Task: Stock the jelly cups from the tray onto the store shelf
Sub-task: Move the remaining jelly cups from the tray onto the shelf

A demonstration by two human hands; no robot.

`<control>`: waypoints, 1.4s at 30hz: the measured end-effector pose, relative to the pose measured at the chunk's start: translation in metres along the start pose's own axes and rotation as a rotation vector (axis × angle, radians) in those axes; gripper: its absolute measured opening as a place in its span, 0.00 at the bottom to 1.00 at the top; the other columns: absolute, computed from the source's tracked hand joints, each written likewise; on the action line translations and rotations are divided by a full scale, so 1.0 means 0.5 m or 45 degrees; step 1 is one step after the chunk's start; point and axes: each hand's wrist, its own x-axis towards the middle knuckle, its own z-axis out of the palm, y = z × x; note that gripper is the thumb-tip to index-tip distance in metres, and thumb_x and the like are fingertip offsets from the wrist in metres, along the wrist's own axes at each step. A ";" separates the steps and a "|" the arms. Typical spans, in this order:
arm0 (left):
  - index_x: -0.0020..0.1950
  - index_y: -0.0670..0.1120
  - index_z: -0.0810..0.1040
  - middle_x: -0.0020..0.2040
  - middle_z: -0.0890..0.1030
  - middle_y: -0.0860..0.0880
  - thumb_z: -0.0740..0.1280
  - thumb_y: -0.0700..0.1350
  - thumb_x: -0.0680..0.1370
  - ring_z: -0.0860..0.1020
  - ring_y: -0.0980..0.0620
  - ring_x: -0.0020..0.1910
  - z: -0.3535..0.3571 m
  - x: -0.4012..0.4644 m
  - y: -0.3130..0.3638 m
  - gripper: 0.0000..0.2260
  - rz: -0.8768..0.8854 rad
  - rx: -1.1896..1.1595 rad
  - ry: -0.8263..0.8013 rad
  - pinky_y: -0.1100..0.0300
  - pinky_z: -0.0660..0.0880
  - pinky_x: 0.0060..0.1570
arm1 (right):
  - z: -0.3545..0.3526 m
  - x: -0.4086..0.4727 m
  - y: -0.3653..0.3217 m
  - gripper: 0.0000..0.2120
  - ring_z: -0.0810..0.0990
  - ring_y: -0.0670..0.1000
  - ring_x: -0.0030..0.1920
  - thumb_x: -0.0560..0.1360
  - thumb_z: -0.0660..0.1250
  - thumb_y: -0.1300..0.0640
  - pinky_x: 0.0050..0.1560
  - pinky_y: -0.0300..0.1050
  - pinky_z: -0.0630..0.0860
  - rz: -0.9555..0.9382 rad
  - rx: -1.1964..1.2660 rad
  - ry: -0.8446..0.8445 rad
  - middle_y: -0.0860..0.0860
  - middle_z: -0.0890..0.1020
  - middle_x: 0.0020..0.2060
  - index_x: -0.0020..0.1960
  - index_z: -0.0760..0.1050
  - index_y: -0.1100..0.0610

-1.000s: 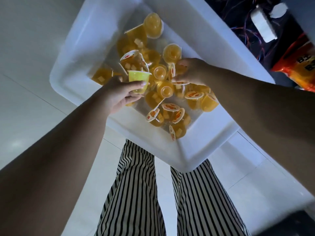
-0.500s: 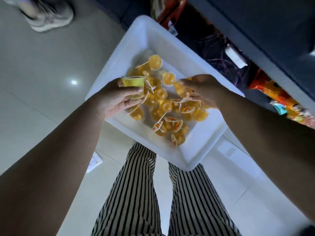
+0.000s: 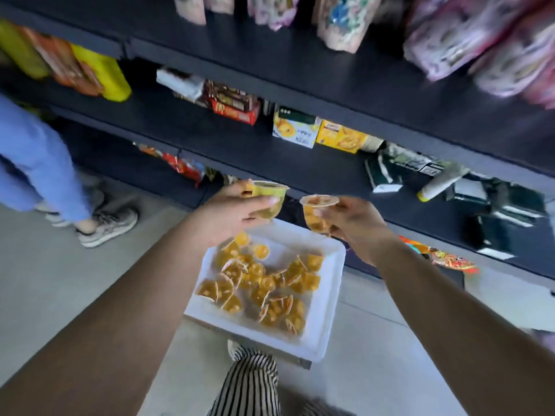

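My left hand (image 3: 232, 211) grips a yellow-green jelly cup (image 3: 269, 195), held upright above the white tray (image 3: 326, 310). My right hand (image 3: 353, 223) holds an orange jelly cup (image 3: 318, 211) with fruit pieces, lid side up. Both cups hover side by side in front of the dark store shelf (image 3: 240, 145). Several orange jelly cups (image 3: 264, 283) lie jumbled in the tray on the floor below my hands.
The dark shelves carry red and yellow snack boxes (image 3: 318, 133), dark packs (image 3: 399, 166) and pink bags (image 3: 495, 46) above. Another person's blue-trousered leg and grey shoe (image 3: 105, 226) stand at the left. My striped trouser legs (image 3: 249, 385) are below the tray.
Both hands have lifted out of the tray, each with a cup, and the view has risen from the tray to the shelves.
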 end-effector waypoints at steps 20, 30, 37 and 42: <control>0.45 0.49 0.75 0.41 0.82 0.54 0.68 0.41 0.74 0.82 0.56 0.38 0.700 -0.337 0.111 0.04 0.667 0.549 -0.374 0.61 0.80 0.41 | -0.533 -0.606 -0.033 0.06 0.80 0.51 0.39 0.72 0.69 0.62 0.46 0.43 0.80 -0.637 0.356 0.390 0.53 0.81 0.39 0.47 0.77 0.62; 0.44 0.46 0.69 0.42 0.79 0.45 0.66 0.37 0.75 0.81 0.51 0.36 0.945 -0.292 0.238 0.07 0.787 0.556 -0.468 0.53 0.79 0.43 | -0.759 -0.651 -0.119 0.02 0.80 0.52 0.38 0.73 0.68 0.64 0.33 0.39 0.80 -0.837 0.536 0.593 0.55 0.79 0.39 0.43 0.75 0.62; 0.43 0.47 0.67 0.45 0.78 0.46 0.71 0.39 0.72 0.80 0.50 0.39 1.158 -0.164 0.324 0.12 0.955 0.472 -0.506 0.59 0.79 0.38 | -0.972 -0.586 -0.194 0.03 0.80 0.47 0.35 0.73 0.68 0.64 0.43 0.40 0.80 -0.946 0.384 0.695 0.50 0.81 0.35 0.41 0.77 0.59; 0.47 0.50 0.69 0.41 0.74 0.57 0.74 0.48 0.69 0.75 0.58 0.42 1.303 -0.059 0.427 0.15 1.254 0.521 -0.121 0.58 0.76 0.52 | -1.141 -0.507 -0.287 0.04 0.79 0.44 0.29 0.73 0.69 0.63 0.31 0.36 0.79 -0.963 0.396 0.892 0.51 0.78 0.33 0.44 0.76 0.63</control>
